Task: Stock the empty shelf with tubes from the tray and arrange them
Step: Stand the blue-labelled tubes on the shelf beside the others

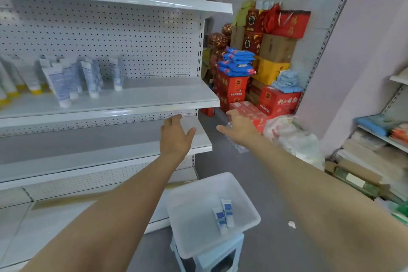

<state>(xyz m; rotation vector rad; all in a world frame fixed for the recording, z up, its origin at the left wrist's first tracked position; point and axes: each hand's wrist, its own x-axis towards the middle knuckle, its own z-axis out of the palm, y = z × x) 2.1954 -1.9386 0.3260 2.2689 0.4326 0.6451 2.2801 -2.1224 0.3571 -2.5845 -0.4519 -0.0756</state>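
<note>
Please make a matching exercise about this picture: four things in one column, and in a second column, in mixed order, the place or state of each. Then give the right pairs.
Things
1. white tray
2. group of blue-and-white tubes
3. yellow box
4. left hand

Places or states
A. in the pile of boxes in the corner
B. open, holding nothing, just below the front edge of the shelf
C. on the blue stool, with two tubes lying in it
D. standing cap down on the shelf

Pairs: 1-C, 2-D, 3-A, 4-B
</note>
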